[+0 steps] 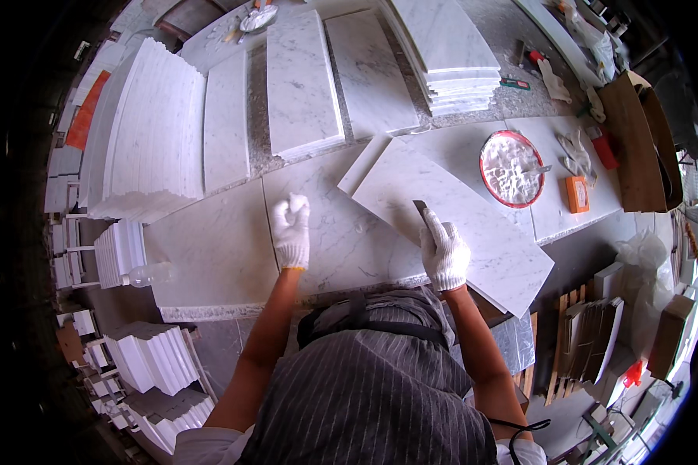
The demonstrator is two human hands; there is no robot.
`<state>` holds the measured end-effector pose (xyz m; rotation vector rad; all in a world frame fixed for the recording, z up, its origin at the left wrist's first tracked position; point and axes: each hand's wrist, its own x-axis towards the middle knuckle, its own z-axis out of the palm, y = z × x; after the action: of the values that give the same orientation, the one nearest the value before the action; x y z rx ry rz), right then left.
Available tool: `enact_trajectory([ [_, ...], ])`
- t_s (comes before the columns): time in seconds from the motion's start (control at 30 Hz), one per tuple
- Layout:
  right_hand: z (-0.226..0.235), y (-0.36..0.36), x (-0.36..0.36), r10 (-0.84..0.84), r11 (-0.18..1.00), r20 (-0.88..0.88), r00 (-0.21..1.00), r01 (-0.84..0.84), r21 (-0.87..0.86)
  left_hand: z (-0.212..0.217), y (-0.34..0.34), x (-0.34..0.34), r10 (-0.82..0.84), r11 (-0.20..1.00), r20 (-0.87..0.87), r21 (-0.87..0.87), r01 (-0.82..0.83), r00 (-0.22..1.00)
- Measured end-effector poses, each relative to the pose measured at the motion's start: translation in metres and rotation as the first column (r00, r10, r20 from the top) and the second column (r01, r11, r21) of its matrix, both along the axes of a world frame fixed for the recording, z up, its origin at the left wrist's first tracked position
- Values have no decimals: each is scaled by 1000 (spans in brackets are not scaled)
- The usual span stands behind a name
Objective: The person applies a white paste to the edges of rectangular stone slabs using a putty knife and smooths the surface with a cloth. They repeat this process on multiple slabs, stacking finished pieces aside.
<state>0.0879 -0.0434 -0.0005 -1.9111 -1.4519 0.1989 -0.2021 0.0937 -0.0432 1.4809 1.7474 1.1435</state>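
Observation:
My left hand, in a white knitted glove, is raised over the pale marble worktop. Its fingers are curled together, and what lies in them, if anything, is hidden. In a matching glove, my right hand grips a scraper with a small dark blade pointing away from me. The hand is over a white, grey-veined marble slab that lies at a slant across the worktop. Under the slab's far-left end another pale slab sticks out. Beyond to the right stands a red-rimmed bowl of white paste, with a flat metal tool in it.
An orange box stands right of the bowl, near a cardboard box. Marble slabs lie along the far side, with a stack at right and upright slabs at left. A clear plastic bottle is by the left edge.

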Motion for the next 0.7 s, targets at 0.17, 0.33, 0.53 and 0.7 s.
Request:
enact_trajectory([
  [0.17,1,0,0,7,1000,-23,1000,-8,-22,-6,-2,-8,10,998,162,54,-19,987],
  [0.33,0,0,1,14,998,-16,1000,-15,-53,-6,-7,-11,16,998,15,54,-16,1000],
  [0.53,10,-1,0,14,998,-91,996,-19,-54,1,-9,-11,-11,998,-24,69,12,1000],
  [0.7,0,-1,19,-124,981,-355,927,169,98,4,-22,-17,12,994,-182,111,9,983],
])
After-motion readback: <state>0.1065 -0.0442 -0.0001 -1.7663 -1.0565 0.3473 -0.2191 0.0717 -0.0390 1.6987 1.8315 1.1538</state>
